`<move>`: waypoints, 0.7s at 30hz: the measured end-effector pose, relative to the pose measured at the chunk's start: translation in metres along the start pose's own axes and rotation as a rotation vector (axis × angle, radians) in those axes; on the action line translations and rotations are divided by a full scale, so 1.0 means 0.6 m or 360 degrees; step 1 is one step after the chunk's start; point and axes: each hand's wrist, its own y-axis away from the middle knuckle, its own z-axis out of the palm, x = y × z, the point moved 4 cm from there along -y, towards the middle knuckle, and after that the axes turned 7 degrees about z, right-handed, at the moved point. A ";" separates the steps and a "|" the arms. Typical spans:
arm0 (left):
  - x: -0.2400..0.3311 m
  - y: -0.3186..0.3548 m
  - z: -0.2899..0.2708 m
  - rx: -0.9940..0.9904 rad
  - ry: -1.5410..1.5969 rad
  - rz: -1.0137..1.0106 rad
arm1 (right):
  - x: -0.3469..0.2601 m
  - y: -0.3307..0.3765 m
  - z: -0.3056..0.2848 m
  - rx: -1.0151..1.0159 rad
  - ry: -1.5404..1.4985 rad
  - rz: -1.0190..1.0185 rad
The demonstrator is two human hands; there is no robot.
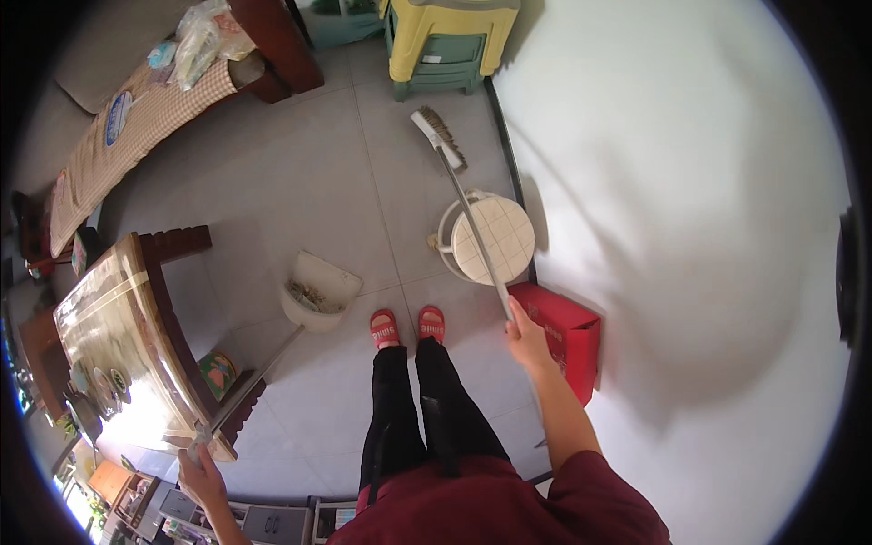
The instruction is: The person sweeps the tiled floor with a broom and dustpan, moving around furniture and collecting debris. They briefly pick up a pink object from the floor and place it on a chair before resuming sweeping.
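My right hand (527, 338) is closed round the end of a long grey handle. That handle runs up past a round stool to the head of a broom (441, 138), white with dark bristles, close to the wall. At lower left, my left hand (202, 480) grips the top of the handle of a dustpan (338, 282). The pan is whitish and rests on the floor left of my feet, with a greyish clump of sweepings (306, 295) in it. The broom's shaft crosses over the white stool top in view.
A white round stool (509, 238) and a red box (568, 341) stand along the right wall. Yellow and green stacked stools (452, 45) are at the far end. On the left are a glossy wooden table (118, 327) and a bench with a checked cover (173, 100).
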 end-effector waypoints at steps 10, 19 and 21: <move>-0.017 0.002 0.000 0.0132 -0.0109 0.0109 | -0.017 -0.227 -0.093 0.0116 0.0590 0.0303; -0.017 0.000 0.001 0.0087 -0.0078 0.0106 | 0.008 -0.047 0.016 -0.0041 -0.0351 0.0428; -0.012 -0.004 0.001 0.0055 -0.0067 0.0113 | -0.002 -0.064 0.042 0.0063 -0.0357 0.0319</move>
